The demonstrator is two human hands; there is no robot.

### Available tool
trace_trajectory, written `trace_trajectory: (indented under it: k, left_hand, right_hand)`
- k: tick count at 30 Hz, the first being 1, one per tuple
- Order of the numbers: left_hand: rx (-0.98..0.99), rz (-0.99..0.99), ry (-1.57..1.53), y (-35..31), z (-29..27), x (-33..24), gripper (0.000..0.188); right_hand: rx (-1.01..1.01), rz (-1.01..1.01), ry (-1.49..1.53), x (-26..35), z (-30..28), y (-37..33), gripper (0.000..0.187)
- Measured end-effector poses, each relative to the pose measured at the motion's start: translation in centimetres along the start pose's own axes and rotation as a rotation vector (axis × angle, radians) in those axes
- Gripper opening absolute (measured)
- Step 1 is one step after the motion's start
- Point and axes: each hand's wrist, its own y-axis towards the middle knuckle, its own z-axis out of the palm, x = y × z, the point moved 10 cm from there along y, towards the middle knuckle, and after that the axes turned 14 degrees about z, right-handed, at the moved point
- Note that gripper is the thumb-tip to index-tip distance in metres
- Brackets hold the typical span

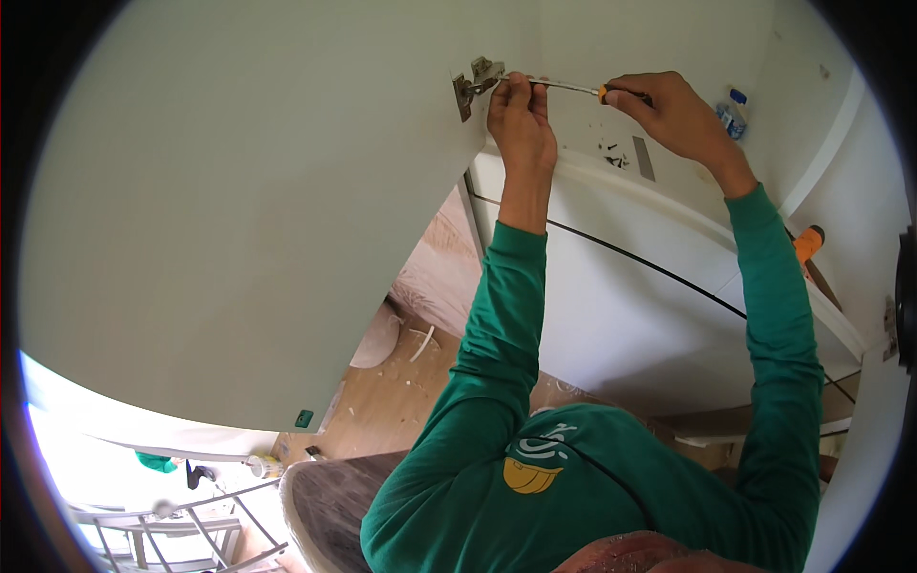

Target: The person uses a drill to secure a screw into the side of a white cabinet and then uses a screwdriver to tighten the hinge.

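Observation:
A metal cabinet hinge (475, 84) joins the large pale door panel (239, 210) on the left to the cabinet's inside. My right hand (673, 113) is wrapped round the handle of a screwdriver (571, 87), whose orange collar shows at the fingers. The long shaft runs left, nearly level, to the hinge. Close beside the hinge, my left hand (523, 122) pinches the shaft near its tip between thumb and fingers. The tip itself and any screw there are hidden by the fingers.
Loose screws (614, 158) and a flat grey strip (643, 158) lie on the cabinet shelf. A plastic bottle (734, 115) stands further right. An orange-handled tool (808, 243) rests near the right side. Lower left are a metal ladder (196, 520) and a wooden floor (382, 392) with scraps.

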Motion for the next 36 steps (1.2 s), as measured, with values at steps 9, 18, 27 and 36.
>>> trace_trajectory:
  k: [9, 18, 27, 36]
  left_hand:
    - [-0.035, 0.017, 0.040, 0.0, -0.2, -0.5, 0.007]
    - [-0.012, 0.021, 0.030, -0.3, -0.1, -0.5, 0.008]
    - [0.250, -0.265, 0.317, -8.4, -0.5, -5.3, 0.045]
    - [0.367, -0.464, 0.200, -13.1, -8.8, -27.0, 0.058]
  right_hand:
    - [0.227, 0.228, 0.134, -0.7, 0.7, 0.5, 0.040]
    - [0.079, 0.024, -0.076, -0.1, 0.9, 0.2, 0.037]
    - [0.002, -0.026, -0.018, -0.4, 0.4, -0.1, 0.036]
    - [-0.022, 0.027, -0.101, 0.0, 0.1, 0.0, 0.036]
